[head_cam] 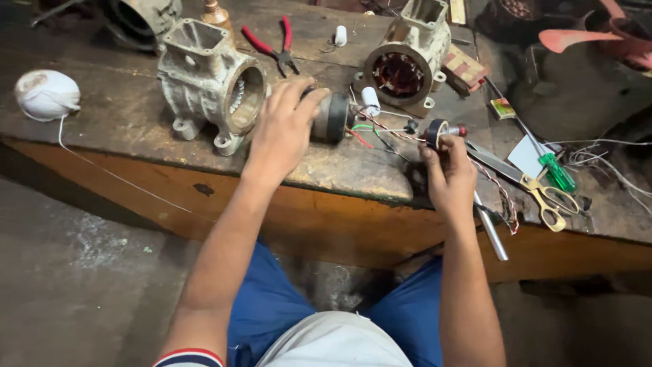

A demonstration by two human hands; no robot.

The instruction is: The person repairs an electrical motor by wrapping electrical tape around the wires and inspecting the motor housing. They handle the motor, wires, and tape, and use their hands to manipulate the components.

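small red-green packet (pixel 503 108) on bench, white card (pixel 528 155) beside scissors (pixel 543 194)

this is looking like a motor repair workshop: a scarred wooden worktop (pixel 136 115) is carrying two stripped motor housings (pixel 210 81), red-handled pliers (pixel 275 44), scissors (pixel 536 187), a green screwdriver (pixel 553 170) and loose coloured wires (pixel 380 132).

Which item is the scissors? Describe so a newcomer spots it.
On the wooden bench, look at the front edge right of the right hand. The scissors lie beside a green-handled screwdriver; only they have yellow loop handles.
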